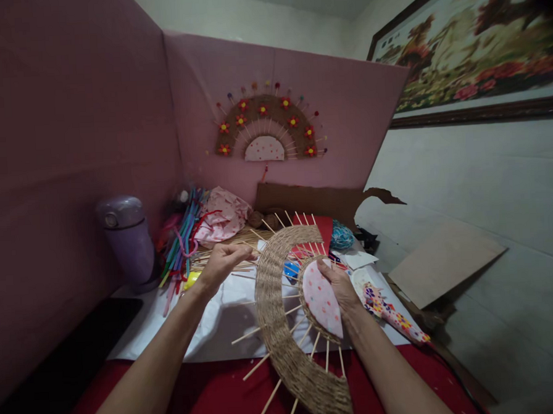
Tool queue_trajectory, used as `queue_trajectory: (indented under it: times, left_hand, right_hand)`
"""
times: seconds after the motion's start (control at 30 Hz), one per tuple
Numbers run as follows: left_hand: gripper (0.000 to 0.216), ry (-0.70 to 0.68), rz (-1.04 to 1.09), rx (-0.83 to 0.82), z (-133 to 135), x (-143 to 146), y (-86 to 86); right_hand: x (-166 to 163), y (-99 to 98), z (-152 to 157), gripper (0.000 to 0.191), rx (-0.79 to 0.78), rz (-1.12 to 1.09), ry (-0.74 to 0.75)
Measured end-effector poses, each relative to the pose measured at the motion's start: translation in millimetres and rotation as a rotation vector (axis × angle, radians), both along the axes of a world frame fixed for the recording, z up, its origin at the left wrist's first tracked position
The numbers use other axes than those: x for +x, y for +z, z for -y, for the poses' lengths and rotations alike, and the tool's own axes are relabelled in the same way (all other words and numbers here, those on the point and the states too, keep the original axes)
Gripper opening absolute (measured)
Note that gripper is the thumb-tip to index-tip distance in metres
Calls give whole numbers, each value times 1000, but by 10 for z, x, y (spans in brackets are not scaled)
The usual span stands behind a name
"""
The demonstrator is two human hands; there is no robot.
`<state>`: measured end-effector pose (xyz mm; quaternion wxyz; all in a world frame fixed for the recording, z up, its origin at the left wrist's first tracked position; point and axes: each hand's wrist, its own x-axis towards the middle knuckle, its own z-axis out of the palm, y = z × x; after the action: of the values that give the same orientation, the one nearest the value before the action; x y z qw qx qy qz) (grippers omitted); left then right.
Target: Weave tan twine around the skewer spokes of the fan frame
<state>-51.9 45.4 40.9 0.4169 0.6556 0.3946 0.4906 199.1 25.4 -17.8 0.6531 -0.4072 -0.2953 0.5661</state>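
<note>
Pink backdrop (346, 117): it rises in front of you and along your left, behind everything on the table.
Framed picture (481, 48): it hangs on the wall to your right, flowers along its lower part.
White sheet (209, 334): it covers the work surface before you, with red cloth (212, 389) showing along the near edge.
Woven fan (272, 306): you have it raised over the white sheet, turned so its twine arc bulges to your left; pale sticks run out from the core through the band and poke past its outer edge.
Brown cardboard (313, 196): it leans against the foot of the backdrop.
Decorated fan (275, 108): it is mounted on the backdrop, arc upward, with red-and-yellow flowers on its band and coloured balls at the stick ends.
Purple bottle (129, 255): it stands upright at your left, near the bundle of pipe cleaners (185, 227).
Dotted core (321, 297): this pale half-circle with reddish spots sits inside the woven fan's arc.
Right hand (340, 284): you grip the core at its straight side, thumb on the front face, the other fingers out of sight behind.
Left hand (226, 265): your fingers are curled at the band's upper outer edge; whether they pinch a stick, I cannot tell.
Blue yarn (341, 234): the ball lies beyond your right hand.
</note>
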Motion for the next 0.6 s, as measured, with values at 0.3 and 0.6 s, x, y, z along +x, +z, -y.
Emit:
queue_trajectory:
  times: [0.3, 0.6]
  left_hand:
    - [15, 216, -329, 364, -47, 3, -75]
    - [11, 320, -572, 613, 0, 15, -67]
  right_hand:
    - [4, 7, -3, 31, -11, 4, -29]
    - [18, -21, -19, 28, -8, 36, -38]
